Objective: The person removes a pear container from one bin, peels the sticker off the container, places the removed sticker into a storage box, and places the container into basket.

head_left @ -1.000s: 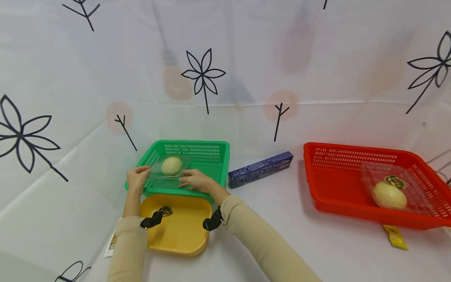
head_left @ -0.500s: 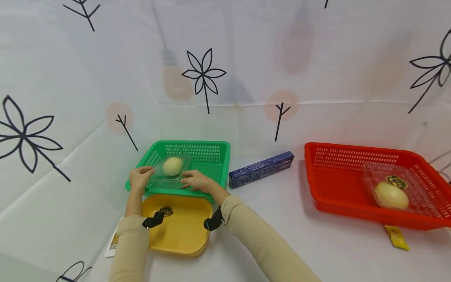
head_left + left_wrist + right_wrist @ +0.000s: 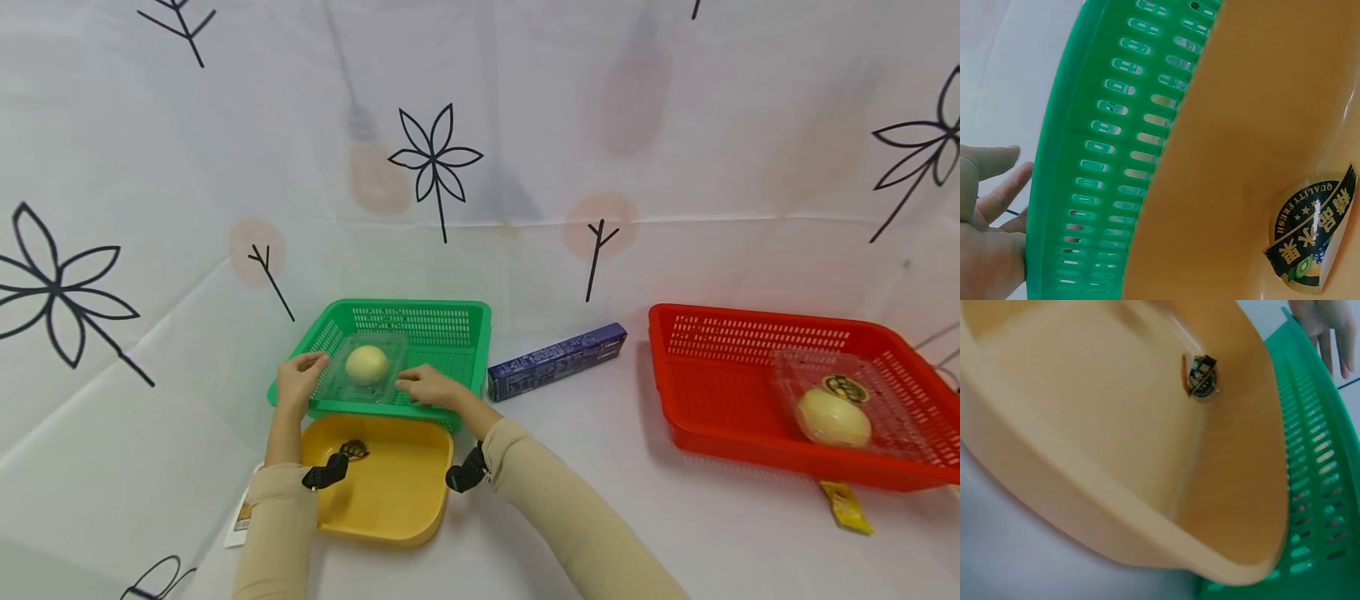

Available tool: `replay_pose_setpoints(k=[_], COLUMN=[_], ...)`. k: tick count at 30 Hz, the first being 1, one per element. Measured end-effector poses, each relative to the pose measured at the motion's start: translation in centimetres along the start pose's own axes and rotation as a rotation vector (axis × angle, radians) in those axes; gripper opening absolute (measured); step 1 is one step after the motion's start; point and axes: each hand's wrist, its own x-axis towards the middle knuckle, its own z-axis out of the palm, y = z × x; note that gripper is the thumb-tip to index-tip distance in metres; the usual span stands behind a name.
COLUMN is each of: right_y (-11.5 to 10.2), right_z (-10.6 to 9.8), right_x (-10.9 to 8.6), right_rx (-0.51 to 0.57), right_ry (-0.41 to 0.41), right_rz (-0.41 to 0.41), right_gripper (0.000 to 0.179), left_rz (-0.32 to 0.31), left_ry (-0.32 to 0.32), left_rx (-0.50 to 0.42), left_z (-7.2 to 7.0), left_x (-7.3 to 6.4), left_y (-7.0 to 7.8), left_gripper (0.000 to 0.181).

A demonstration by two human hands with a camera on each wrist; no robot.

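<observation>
A clear plastic box [image 3: 392, 350] with a round, pale yellow fruit [image 3: 367, 366] in it lies inside the green basket [image 3: 476, 333], towards its left side. At the box's left edge is my left hand [image 3: 298, 382], above the basket rim. Its fingers are loosely bent, and in the left wrist view the left hand [image 3: 991, 219] shows nothing between fingers and thumb. My right hand [image 3: 433, 388] hovers just right of the box over the front of the basket, its fingers slightly bent and holding nothing visible. Whether either hand touches the box cannot be told.
In front of the basket stands a yellow tray [image 3: 390, 492] with a black sticker [image 3: 355, 450] inside. A long blue box [image 3: 557, 360] lies to the right. Farther right, a red basket [image 3: 720, 367] holds another boxed fruit [image 3: 834, 416]; a yellow packet [image 3: 846, 507] lies before it.
The clear box, tilted earlier between both hands, now lies lower in the green basket. My right hand has drawn back to the right, off the box. My left hand has barely moved.
</observation>
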Motion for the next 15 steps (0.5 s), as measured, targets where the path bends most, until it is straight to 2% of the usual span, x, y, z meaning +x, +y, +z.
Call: replay_pose_setpoints(k=[5, 9, 12, 15], right_y=[0.0, -0.3, -0.5, -0.4], right_z=[-1.1, -2.2, -3.1, -4.1], right_x=[-1.2, -2.8, -4.3, -5.9], right_rx=[0.101, 0.144, 0.161, 0.162], right_ry=[0.063, 0.102, 0.121, 0.137], right_rz=[-0.067, -0.115, -0.143, -0.179], right_gripper=[0.048, 0.048, 0.049, 0.050], left_rz=[0.025, 0.061, 0.102, 0.170], left_ry=[0.035, 0.044, 0.007, -0.066], left_rx=[-0.064, -0.070, -0.062, -0.073], left_z=[0.2, 0.7, 1.2, 2.0], left_x=[-0.2, -0.5, -1.0, -1.5], left_y=[-0.1, 0.1, 0.6, 1.5], left_gripper=[0.049, 0.049, 0.049, 0.047])
